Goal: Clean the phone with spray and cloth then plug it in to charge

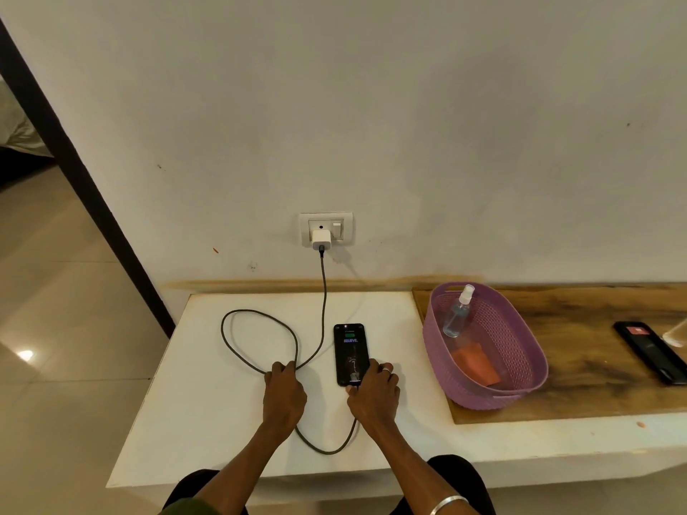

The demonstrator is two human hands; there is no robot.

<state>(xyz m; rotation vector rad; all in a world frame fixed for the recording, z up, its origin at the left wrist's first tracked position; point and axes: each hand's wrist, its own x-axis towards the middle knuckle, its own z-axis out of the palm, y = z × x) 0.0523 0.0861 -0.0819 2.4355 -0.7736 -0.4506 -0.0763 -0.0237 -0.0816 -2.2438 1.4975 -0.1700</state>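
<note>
A black phone [351, 351] lies face up on the white table [208, 421], its screen lit with a green battery symbol. A dark cable [260, 317] runs from the white charger [321, 240] in the wall socket, loops over the table and reaches the phone's near end. My right hand [373, 394] rests on the phone's lower right corner, fingers curled against it. My left hand [284, 394] lies knuckles up on the cable loop, fingers curled over the cord. The spray bottle [458, 312] and orange cloth [476, 366] sit in the purple basket [438, 351].
The basket stands on a wooden board [580, 388] to the right. A second black phone [652, 351] lies on that board near the right edge, beside a clear object. The wall socket has a switch [336, 229]. The table's left edge drops to a tiled floor.
</note>
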